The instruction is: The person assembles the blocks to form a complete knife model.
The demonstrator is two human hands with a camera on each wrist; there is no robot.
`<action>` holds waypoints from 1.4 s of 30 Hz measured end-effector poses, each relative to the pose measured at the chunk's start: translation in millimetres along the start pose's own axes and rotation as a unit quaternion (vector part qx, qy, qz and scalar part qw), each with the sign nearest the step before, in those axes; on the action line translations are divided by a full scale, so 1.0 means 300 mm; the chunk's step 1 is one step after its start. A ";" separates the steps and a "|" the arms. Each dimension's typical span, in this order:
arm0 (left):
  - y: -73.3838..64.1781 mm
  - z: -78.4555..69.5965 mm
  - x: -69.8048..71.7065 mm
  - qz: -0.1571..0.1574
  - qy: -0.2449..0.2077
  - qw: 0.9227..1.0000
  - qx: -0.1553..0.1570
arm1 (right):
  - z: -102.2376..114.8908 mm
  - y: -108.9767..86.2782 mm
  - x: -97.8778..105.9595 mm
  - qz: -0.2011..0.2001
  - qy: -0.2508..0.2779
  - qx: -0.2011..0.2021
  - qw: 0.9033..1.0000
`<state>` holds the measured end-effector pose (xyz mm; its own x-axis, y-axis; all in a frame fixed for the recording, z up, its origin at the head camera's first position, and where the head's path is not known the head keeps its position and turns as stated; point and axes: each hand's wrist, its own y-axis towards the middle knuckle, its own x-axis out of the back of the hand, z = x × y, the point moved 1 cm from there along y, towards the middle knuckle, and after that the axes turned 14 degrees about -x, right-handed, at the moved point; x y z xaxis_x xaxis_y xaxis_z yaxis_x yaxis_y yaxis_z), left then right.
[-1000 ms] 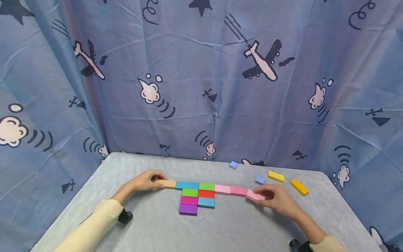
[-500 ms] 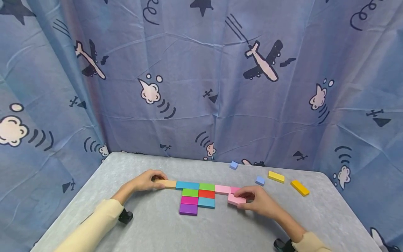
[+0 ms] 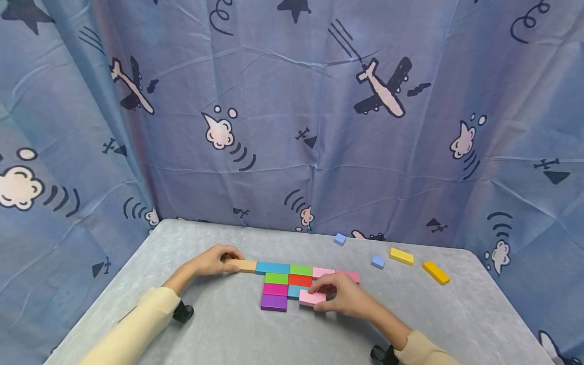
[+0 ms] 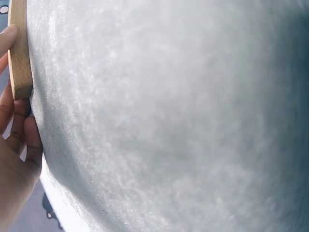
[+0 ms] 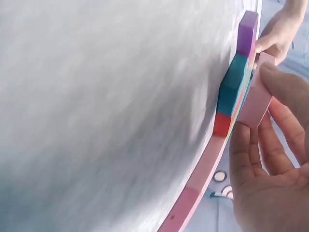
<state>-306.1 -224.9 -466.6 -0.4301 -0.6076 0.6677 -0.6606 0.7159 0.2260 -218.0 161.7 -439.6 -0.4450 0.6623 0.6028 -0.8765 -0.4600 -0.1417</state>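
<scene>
My left hand (image 3: 211, 262) grips the left end of a tan wooden block (image 3: 246, 266), which forms the left end of a row on the table. My right hand (image 3: 348, 296) pinches a light pink block (image 3: 312, 298) between thumb and fingers. That block is raised off the table in the right wrist view and partly covers a teal block (image 3: 294, 291) in the head view. Along the row come a blue block (image 3: 272, 268), a green one (image 3: 300, 270), a pale pink one (image 3: 322, 272) and a darker pink one (image 3: 349, 276), partly behind my right hand.
Below the row's middle sit a green block (image 3: 276, 278), a red block (image 3: 300, 280), a magenta block (image 3: 275, 289) and a purple block (image 3: 274, 302). Two small blue blocks (image 3: 377, 261), a yellow block (image 3: 401, 256) and an orange-yellow block (image 3: 436, 272) lie at the back right.
My right hand has carried the light pink block leftward and nearer, from beyond the row's right end to beside the lower blocks. The left hand has stayed on the tan block.
</scene>
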 end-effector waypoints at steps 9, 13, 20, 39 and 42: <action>-0.001 -0.002 0.001 0.004 0.002 1.000 0.002 | 0.043 0.034 -0.055 0.019 -0.026 0.009 0.999; 0.001 -0.004 0.001 0.004 0.000 1.000 -0.001 | 0.052 0.044 -0.069 0.019 -0.041 0.015 0.999; 0.005 -0.003 0.001 0.005 -0.006 1.000 -0.003 | 0.065 0.051 -0.080 0.027 -0.059 0.004 0.998; 0.001 -0.001 0.001 0.000 -0.004 1.000 -0.018 | 0.051 0.049 -0.087 0.009 -0.053 -0.014 0.998; -0.001 0.000 -0.001 -0.001 -0.001 1.000 -0.031 | 0.041 0.040 -0.080 0.002 -0.042 -0.001 0.999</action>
<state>-306.0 -225.0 -466.8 -0.4300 -0.6101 0.6655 -0.6228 0.7341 0.2706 -215.5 133.1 -446.0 -0.4318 0.6085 0.6658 -0.8753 -0.4609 -0.1464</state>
